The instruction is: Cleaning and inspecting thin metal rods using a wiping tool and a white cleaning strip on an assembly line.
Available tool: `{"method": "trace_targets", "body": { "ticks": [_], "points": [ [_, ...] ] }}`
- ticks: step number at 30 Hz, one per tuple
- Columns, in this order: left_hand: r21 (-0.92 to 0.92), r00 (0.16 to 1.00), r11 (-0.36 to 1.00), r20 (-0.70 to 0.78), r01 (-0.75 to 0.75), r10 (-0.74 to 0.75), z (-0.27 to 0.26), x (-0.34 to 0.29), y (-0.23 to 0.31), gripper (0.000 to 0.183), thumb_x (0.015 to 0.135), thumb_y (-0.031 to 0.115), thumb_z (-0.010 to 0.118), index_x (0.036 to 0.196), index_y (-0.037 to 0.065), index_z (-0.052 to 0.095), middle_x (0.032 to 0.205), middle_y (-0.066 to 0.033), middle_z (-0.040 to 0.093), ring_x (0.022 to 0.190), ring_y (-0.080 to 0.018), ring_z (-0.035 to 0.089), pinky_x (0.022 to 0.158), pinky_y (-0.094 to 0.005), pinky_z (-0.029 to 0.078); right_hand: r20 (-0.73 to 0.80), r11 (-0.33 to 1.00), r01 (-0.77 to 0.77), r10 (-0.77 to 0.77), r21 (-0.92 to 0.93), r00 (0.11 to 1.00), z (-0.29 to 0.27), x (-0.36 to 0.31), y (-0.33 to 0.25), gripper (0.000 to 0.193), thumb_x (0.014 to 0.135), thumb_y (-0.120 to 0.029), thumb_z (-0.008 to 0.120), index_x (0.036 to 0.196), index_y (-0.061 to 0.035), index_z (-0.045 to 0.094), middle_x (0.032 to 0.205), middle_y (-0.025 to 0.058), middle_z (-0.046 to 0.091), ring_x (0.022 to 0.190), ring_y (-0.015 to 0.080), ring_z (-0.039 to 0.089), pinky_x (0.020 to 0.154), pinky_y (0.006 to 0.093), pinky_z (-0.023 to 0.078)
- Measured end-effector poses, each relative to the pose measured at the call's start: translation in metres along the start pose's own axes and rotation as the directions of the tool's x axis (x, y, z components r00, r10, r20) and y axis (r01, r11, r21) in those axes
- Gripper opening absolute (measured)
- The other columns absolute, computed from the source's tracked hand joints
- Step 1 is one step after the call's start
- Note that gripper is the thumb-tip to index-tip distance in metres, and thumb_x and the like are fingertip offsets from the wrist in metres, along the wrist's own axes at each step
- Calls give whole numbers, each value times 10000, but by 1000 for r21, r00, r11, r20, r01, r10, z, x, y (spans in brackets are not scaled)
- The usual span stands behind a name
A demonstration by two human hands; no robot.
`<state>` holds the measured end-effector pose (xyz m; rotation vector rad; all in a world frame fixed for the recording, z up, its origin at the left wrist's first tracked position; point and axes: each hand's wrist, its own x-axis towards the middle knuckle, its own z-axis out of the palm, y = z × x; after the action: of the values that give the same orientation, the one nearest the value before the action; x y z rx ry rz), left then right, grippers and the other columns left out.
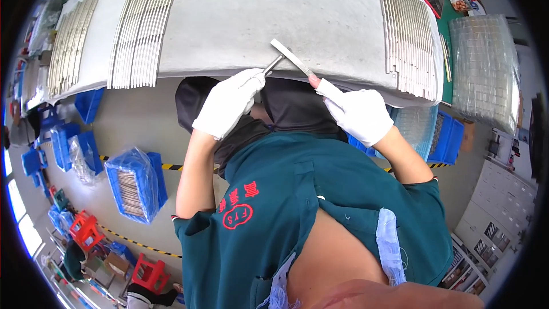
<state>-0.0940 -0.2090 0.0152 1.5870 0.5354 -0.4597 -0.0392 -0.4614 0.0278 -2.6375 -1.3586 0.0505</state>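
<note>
Gripping a thin rod (274,64), the left hand (231,102) was closed near the table (257,11) edge. The right hand (359,113) pinched a flat bar (292,57), slanted toward the rod's tip; contact was unclear. Rod rows (140,28) lay on both sides.

Workshop: rods (140,28) at ten and two o'clock on a bench (274,6), crates (160,180) and hazard tape (172,167) at eight

It is bright around me, windows (28,234) on the left glare white, my table (274,11) looks sharp, and things bend near the black rim
</note>
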Motion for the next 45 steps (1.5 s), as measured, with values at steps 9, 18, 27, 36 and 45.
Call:
{"method": "trace_targets", "body": {
  "ticks": [9, 18, 27, 36, 45],
  "points": [
    [505, 913, 773, 85, -384, 398, -4, -1, 3, 250, 865, 94, 551, 1106, 52, 602, 1096, -110, 619, 864, -215, 623, 761, -272, 504, 97, 999, -41, 42, -13, 994, 0, 3, -3, 585, 821, -111, 527, 1371, -265, 403, 451, 9, 448, 333, 172, 440, 329, 307, 345],
    [738, 690, 330, 245, -588, 682, -7, 4, -21, 326, 811, 9, 569, 1127, 88, 584, 1151, -118, 595, 891, -248, 626, 755, -283, 523, -27, 998, -60, 59, -26, 998, 7, 12, -6, 519, 833, -128, 568, 1326, -264, 473, 437, 33, 419, 347, 190, 463, 355, 324, 374],
    [717, 634, 295, 258, -632, 730, -8, 7, -25, 297, 826, 19, 567, 1116, 80, 590, 1154, -110, 596, 865, -230, 628, 740, -272, 519, 19, 997, -61, 62, -49, 998, 9, 15, -4, 452, 812, -88, 578, 1260, -117, 529, 834, 51, 643, 396, 188, 504, 379, 313, 409],
    [752, 626, 237, 282, -615, 728, -10, 9, -25, 298, 815, 59, 564, 1111, 79, 597, 1143, -91, 604, 823, -198, 631, 721, -267, 521, 70, 993, -113, 114, -17, 991, 0, 0, -11, 485, 832, -124, 550, 1311, -119, 476, 600, 40, 582, 392, 188, 496, 380, 317, 399],
    [636, 797, 567, 130, -524, 590, -4, 4, -19, 294, 846, 133, 560, 1131, 73, 596, 1101, -95, 627, 867, -218, 639, 757, -273, 508, 55, 994, -81, 85, -67, 995, 8, 9, -14, 522, 865, -160, 522, 1371, -214, 407, 444, 14, 440, 355, 179, 461, 360, 318, 367]
  ]
}}
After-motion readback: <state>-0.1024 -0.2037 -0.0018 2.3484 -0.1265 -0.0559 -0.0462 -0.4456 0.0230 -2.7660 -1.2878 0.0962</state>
